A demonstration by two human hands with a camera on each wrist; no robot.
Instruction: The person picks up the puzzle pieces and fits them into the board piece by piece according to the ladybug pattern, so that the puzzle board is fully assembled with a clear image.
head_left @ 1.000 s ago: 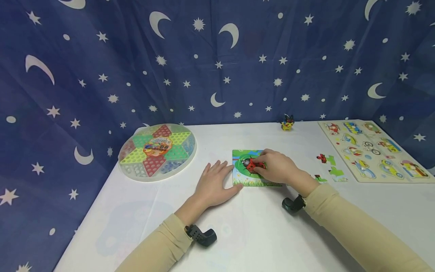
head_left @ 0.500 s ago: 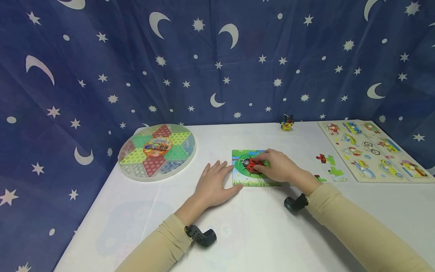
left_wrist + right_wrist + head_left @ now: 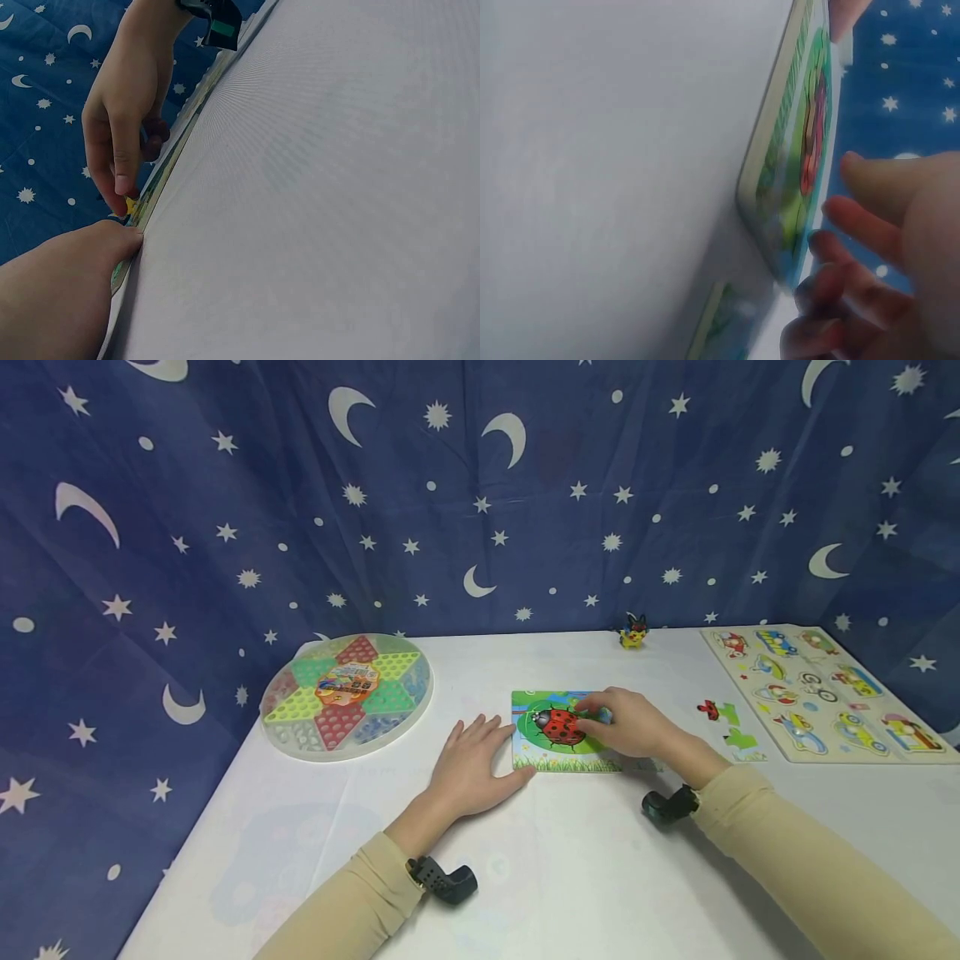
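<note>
A square puzzle board (image 3: 558, 764) with a red ladybug (image 3: 558, 727) on green leaf and grass lies flat on the table. My left hand (image 3: 471, 770) rests palm down at its left side, with fingertips and thumb at the board's edge. Over the board's right part is my right hand (image 3: 633, 722), thumb and index finger apart near the ladybug's rear. Nothing shows between the fingers of this right hand (image 3: 885, 247) in the right wrist view. The board's right portion is hidden under it. A loose puzzle piece (image 3: 724, 326) lies beside the board's corner.
Several loose puzzle pieces (image 3: 741, 740) lie right of the board. Beyond them is a wooden vehicle puzzle board (image 3: 757, 710). A round Chinese checkers box (image 3: 345, 693) sits at the back left, and a small yellow figurine (image 3: 633, 632) at the back edge.
My right hand has slid rightward off the ladybug, whose red back is now more exposed, and its finger and thumb have drawn away from it. My left hand has stayed still.
</note>
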